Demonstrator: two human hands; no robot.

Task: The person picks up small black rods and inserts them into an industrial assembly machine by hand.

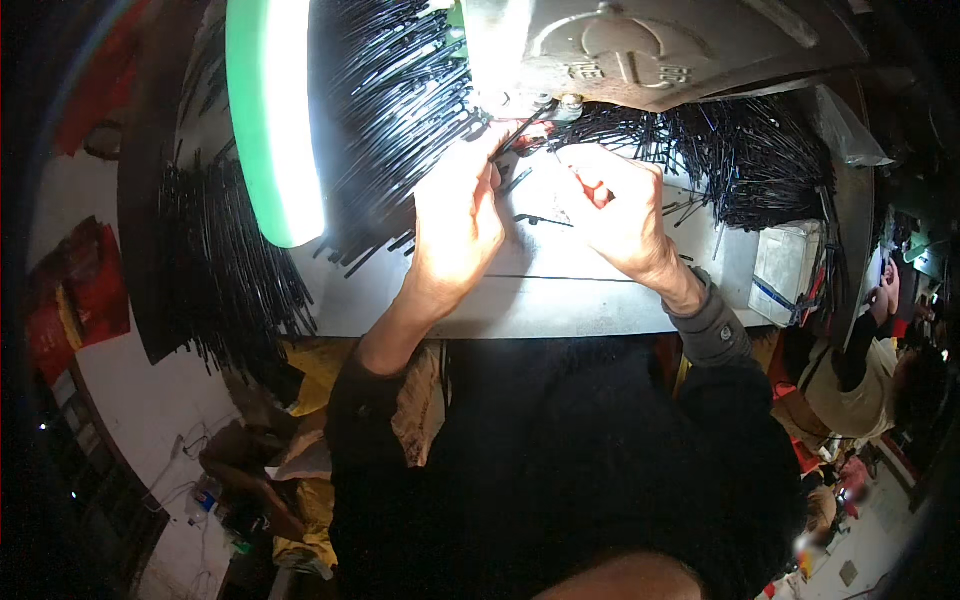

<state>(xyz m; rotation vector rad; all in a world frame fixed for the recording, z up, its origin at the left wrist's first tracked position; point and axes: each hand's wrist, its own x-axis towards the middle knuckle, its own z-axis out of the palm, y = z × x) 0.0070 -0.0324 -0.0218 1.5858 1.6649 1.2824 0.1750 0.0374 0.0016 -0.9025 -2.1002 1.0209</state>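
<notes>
Starting at the left, a dark heap of thin black rods [235,270] hangs over the edge of the metal counter [560,285], fanned out and well apart from the hands. Next comes a curved green-edged lamp [262,120], glaring white, tilted toward the middle of the counter, probably so its light falls on the working point. Beside it lies a dense second pile of black rods [395,110], close enough for the left hand to draw from.

The left hand [455,225] reaches up from the lower edge with its fingers [492,150] pressed together and extended toward the small opening under the grey metal machine head [640,45]. They seem to steady a thin black rod [515,135] at the machine's foot, though glare hides the exact contact. The rod lies right at that opening, between the two hands.

The right hand [615,210] sits just beside, curled, thumb and forefinger pinching something small with a red tint [598,192]; what it is cannot be told. Both wrists rest low on the counter, likely for steadiness.

Further right, a third mass of black rods [750,165] spreads behind the hand, and a whitish box [785,270] stands at the counter's right edge. Another person [880,370] sits beyond it.
</notes>
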